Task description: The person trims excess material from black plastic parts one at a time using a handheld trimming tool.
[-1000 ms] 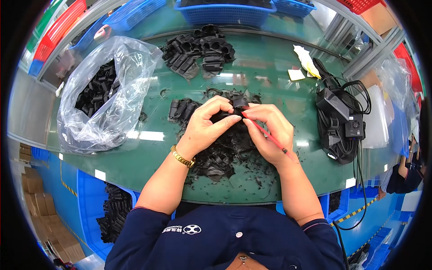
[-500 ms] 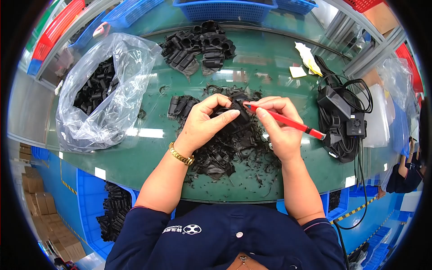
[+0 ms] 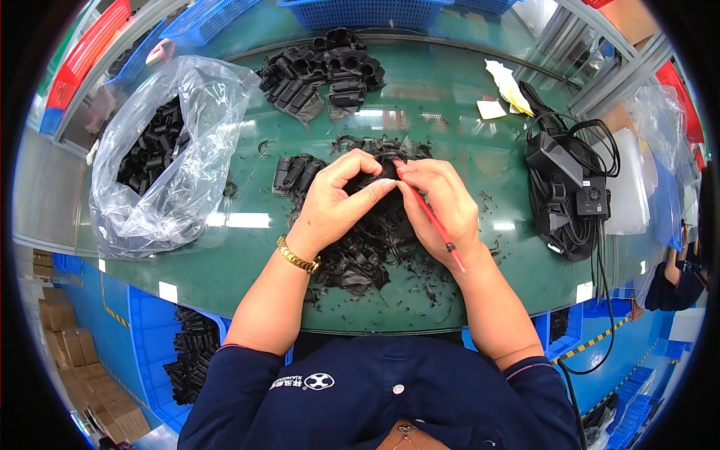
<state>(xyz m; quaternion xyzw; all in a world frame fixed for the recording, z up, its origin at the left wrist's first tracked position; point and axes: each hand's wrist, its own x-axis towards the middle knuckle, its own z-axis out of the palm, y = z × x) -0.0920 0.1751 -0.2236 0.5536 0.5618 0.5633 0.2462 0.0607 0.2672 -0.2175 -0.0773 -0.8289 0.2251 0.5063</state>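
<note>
Black part (image 3: 388, 175) sits pinched in the left hand (image 3: 337, 196) above scraps (image 3: 358, 264); the right hand (image 3: 448, 202) grips a red tool (image 3: 436, 224) beside it. Green tabletop (image 3: 504, 174) lies mostly open rightward to the black devices (image 3: 555, 163) and along its near edge (image 3: 390, 331).

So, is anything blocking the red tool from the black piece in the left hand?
Nothing visible: the red tool in the right hand runs up to the black piece in the left hand, though the exact contact is hard to see.
</note>
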